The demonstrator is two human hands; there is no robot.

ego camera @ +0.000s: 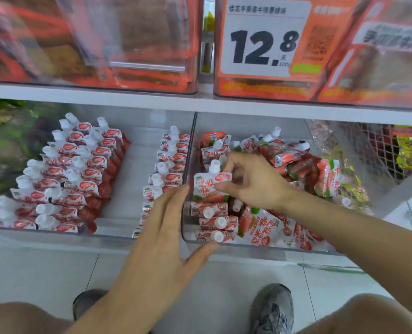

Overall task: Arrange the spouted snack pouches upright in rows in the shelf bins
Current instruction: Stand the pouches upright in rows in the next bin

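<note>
In the head view, a spouted pouch (211,186) is pinched at its upper corner by the right hand (253,182), upright at the left side of the right bin (248,244). The left hand (166,227) is held spread at the bin's front corner. The pouch is judged light, soft and slick (best taken near the stiff spout).

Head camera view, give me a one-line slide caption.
Right hand pinches a strawberry spouted pouch upright in the right-hand clear bin; left hand open by the bin's front corner.
</note>
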